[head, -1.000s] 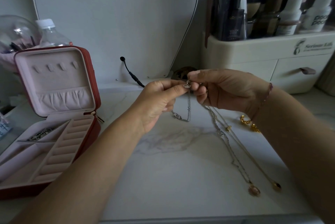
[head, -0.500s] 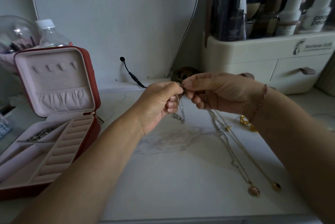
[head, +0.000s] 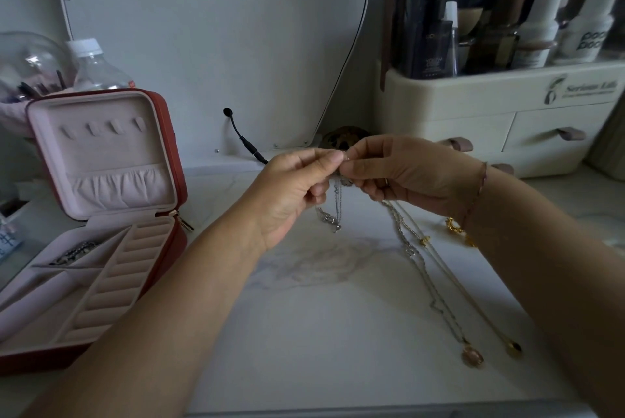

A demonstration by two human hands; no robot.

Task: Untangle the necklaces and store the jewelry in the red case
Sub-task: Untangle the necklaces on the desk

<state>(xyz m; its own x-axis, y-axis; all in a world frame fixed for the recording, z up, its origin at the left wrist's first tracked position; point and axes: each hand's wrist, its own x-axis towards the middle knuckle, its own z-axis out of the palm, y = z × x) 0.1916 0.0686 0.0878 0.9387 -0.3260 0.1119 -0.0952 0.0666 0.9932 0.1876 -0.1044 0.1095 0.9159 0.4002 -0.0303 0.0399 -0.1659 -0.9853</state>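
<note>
My left hand (head: 291,191) and my right hand (head: 406,174) meet fingertip to fingertip above the white marble table (head: 321,333), both pinching a thin silver necklace (head: 333,214) whose loop hangs down to the table. Two longer necklaces (head: 436,282) with pendants lie stretched out on the table under my right wrist. A gold jewelry piece (head: 455,226) lies beside that wrist. The red case (head: 101,214) stands open at the left, with a dark chain (head: 76,252) in one pink compartment.
A cream drawer organizer (head: 500,120) full of cosmetic bottles stands at the back right. A mirror (head: 209,45) leans against the wall, with a black cable plug (head: 243,140) at its foot. A water bottle (head: 94,69) stands behind the case.
My hands have closed together and shifted slightly; the silver necklace's small pendant, visible between the fingers a second ago, is now hidden, and the hanging loop has swung a little.
</note>
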